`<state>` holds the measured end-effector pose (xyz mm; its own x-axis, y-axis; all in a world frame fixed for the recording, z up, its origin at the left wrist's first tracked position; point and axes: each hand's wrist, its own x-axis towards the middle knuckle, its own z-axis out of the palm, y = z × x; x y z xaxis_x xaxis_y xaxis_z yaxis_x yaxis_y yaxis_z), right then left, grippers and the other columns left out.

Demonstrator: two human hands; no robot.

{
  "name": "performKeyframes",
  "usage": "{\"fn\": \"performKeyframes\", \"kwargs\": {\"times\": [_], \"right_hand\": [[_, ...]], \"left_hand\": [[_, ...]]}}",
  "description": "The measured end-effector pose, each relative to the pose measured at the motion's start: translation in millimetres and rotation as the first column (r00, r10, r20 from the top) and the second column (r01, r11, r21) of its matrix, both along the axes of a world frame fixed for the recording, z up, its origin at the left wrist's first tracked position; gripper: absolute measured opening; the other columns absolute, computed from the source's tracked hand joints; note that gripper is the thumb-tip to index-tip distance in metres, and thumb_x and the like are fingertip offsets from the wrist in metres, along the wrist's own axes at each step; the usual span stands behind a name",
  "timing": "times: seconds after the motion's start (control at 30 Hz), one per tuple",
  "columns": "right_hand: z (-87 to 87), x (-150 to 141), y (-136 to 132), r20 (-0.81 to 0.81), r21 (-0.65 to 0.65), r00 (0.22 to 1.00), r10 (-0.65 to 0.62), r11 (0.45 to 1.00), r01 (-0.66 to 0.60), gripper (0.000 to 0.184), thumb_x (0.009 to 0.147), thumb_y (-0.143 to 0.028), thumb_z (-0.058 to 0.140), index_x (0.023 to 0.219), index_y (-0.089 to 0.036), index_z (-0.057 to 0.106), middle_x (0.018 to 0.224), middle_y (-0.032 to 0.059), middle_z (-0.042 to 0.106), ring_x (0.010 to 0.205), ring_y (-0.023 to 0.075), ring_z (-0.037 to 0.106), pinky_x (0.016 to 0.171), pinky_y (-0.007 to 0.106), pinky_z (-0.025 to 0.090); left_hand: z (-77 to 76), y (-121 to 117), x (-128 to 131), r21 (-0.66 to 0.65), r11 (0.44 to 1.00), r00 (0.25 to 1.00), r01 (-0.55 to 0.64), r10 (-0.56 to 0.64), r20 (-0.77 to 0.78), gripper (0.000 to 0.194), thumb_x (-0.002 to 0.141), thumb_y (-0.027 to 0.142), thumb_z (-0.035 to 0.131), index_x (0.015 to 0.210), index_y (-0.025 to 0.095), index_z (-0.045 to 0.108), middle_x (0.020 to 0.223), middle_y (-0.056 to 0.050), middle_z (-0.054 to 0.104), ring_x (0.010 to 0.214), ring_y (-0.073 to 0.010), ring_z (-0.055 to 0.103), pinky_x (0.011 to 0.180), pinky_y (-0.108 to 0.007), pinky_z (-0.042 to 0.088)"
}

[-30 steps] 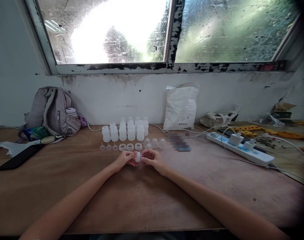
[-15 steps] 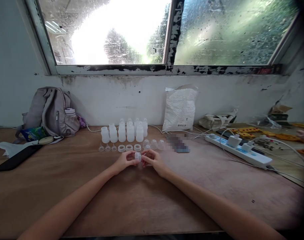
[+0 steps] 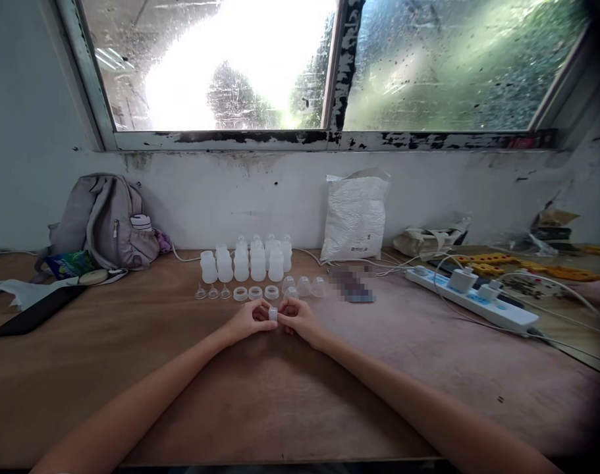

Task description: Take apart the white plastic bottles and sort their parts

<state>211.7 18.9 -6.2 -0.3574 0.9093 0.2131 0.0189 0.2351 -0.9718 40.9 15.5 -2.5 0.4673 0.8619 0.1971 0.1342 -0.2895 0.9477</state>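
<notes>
Translucent, ridged, short cylindrical piece (image 3: 272, 315) is held between both hands, low over the brown wooden worktop (image 3: 280, 401), near the middle of the view. Left hand (image 3: 250, 320): fingers curled, thumb and fingertips pinching the piece from its left side. Right hand (image 3: 302, 322): fingers bent, tips together against the right side of the piece. Whether the piece touches the worktop, can't tell.

Just beyond the left hand, three white plastic rings (image 3: 255, 293) lie flat in a row. Left of them, three clear, thin-tipped, cone-like pieces (image 3: 213, 292) stand tip up. Beyond the right hand, a small group of clear plastic dome caps (image 3: 304, 286); the front one is nearest to its fingers. Behind the rings, frosted white plastic bottles (image 3: 241, 264) stand upright, packed in rows.

Further back, a white plastic packet (image 3: 355, 220) leans on the wall, right of the bottles. Grey fabric backpack (image 3: 99, 224) at far left, flat black case (image 3: 40, 312) in front of it. White power strip (image 3: 472, 299) with plugs, right side. Blurred hand of another person (image 3: 599, 294) at right edge.
</notes>
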Motion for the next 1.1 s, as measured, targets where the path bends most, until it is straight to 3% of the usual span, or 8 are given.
{"fn": "performKeyframes", "kwargs": {"times": [0.13,0.23,0.3,0.47,0.6,0.87,1.0,1.1], "right_hand": [[0.5,-2,1,-0.129,-0.072,0.991,0.040,0.996,-0.049,0.022,0.063,-0.029,0.064,0.070,-0.017,0.046,0.047,-0.0066,0.050,0.037,0.0070,0.045,0.035,0.018,0.036],[2.6,-1,2,-0.263,-0.137,0.961,0.079,0.984,-0.118,0.022,0.061,-0.022,0.063,0.077,-0.017,0.048,0.058,-0.0037,0.054,0.047,0.0092,0.051,0.045,0.022,0.043],[3.6,0,1,-0.278,-0.138,0.958,0.073,0.984,-0.115,0.026,0.060,-0.019,0.062,0.083,-0.018,0.049,0.063,-0.0034,0.053,0.048,0.0084,0.051,0.045,0.021,0.042],[2.9,-2,0,-0.136,-0.035,0.989,0.065,0.997,-0.070,0.044,0.057,-0.020,0.067,0.096,-0.021,0.047,0.076,-0.0037,0.048,0.050,0.0054,0.047,0.037,0.016,0.034],[0.9,-4,-1,-0.014,0.041,0.996,0.086,0.996,-0.085,0.042,0.062,-0.028,0.067,0.098,-0.020,0.046,0.085,0.0003,0.048,0.060,0.0085,0.051,0.037,0.015,0.036],[-0.1,-6,-1,-0.088,0.037,0.993,0.078,0.997,-0.075,0.040,0.062,-0.035,0.067,0.093,-0.019,0.046,0.096,0.0037,0.050,0.063,0.0104,0.055,0.036,0.015,0.041],[-2.4,-2,1,-0.066,0.039,0.998,-0.013,0.999,0.015,0.041,0.066,-0.039,0.062,0.098,-0.019,0.045,0.093,0.0042,0.053,0.057,0.0095,0.055,0.036,0.018,0.041],[-4.3,1,1,0.100,0.109,0.990,-0.100,0.990,0.089,0.041,0.067,-0.040,0.061,0.099,-0.018,0.049,0.088,0.0037,0.055,0.052,0.0088,0.052,0.039,0.020,0.041]], "left_hand": [[-0.1,1,1,-0.050,0.999,0.999,0.003,-0.001,0.050,0.037,0.062,0.035,0.068,0.089,0.013,0.054,0.078,-0.004,0.061,0.068,-0.0130,0.058,0.065,-0.026,0.046],[0.6,2,2,-0.122,0.992,0.989,-0.040,0.056,0.135,0.043,0.063,0.035,0.068,0.096,0.013,0.052,0.083,-0.006,0.062,0.070,-0.0142,0.059,0.064,-0.027,0.048],[0.3,3,2,-0.154,0.985,0.983,-0.077,0.100,0.153,0.049,0.061,0.036,0.069,0.101,0.013,0.051,0.083,-0.007,0.063,0.071,-0.0149,0.060,0.065,-0.028,0.049],[-2.6,6,3,-0.174,0.981,0.985,-0.090,0.113,0.130,0.051,0.061,0.037,0.069,0.102,0.013,0.051,0.080,-0.006,0.065,0.069,-0.0152,0.061,0.064,-0.029,0.051],[-4.0,6,2,-0.161,0.985,0.986,-0.064,0.087,0.140,0.048,0.063,0.038,0.067,0.101,0.013,0.052,0.080,-0.007,0.065,0.072,-0.0156,0.062,0.064,-0.027,0.051],[0.1,3,4,-0.180,0.979,0.982,-0.091,0.118,0.149,0.045,0.069,0.043,0.060,0.100,0.012,0.051,0.061,-0.002,0.060,0.053,-0.0106,0.058,0.053,-0.024,0.050],[4.3,-2,-1,-0.186,0.979,0.976,-0.082,0.117,0.185,0.043,0.067,0.036,0.063,0.101,0.012,0.052,0.069,-0.002,0.059,0.058,-0.0102,0.058,0.057,-0.024,0.049],[5.2,-5,-23,-0.126,0.984,0.979,-0.128,0.145,0.140,0.033,0.063,0.029,0.067,0.089,0.013,0.057,0.078,-0.003,0.060,0.067,-0.0127,0.059,0.065,-0.027,0.049]]}}
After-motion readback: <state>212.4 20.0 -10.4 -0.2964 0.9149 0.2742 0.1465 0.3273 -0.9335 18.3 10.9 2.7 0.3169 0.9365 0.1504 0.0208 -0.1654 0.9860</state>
